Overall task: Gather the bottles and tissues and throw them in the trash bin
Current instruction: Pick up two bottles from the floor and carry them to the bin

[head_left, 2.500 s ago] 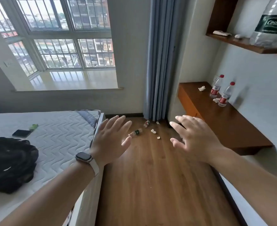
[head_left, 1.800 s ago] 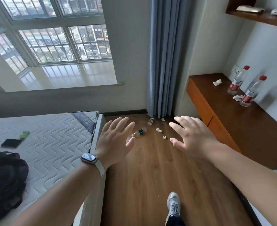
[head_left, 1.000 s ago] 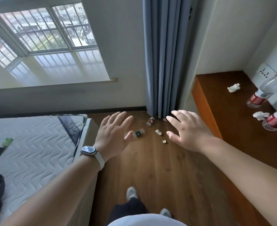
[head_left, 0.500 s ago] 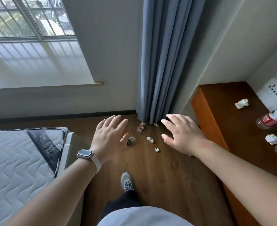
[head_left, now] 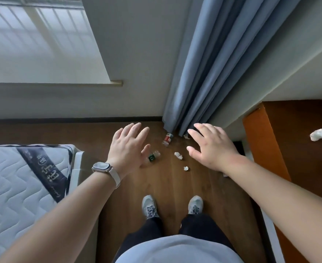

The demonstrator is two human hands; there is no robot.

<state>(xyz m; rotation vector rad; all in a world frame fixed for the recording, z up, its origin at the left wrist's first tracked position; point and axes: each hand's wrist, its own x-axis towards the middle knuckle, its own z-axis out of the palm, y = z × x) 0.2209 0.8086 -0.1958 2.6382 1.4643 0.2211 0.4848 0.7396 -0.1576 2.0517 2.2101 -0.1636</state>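
Note:
Two small plastic bottles lie on the wooden floor: a green-labelled bottle point(head_left: 153, 156) just right of my left hand, and a red-labelled bottle point(head_left: 168, 138) at the foot of the curtain. Crumpled tissues lie between my hands: a larger tissue point(head_left: 178, 155), a smaller tissue point(head_left: 186, 168), and a scrap point(head_left: 186, 136) by the curtain. Another crumpled tissue point(head_left: 319, 134) sits on the wooden desk. My left hand point(head_left: 128, 147) and my right hand point(head_left: 211, 146) hover above the floor, fingers spread and empty. No trash bin is in view.
A mattress point(head_left: 21, 185) on its bed frame fills the left side. A blue curtain point(head_left: 209, 59) hangs in the corner. The wooden desk point(head_left: 296, 149) stands along the right wall. My two feet point(head_left: 172, 205) stand on the floor strip between bed and desk.
I have walked toward the curtain corner and tilted my view down. The floor bottles and tissues are now close below my hands; the desk's bottles have left the frame.

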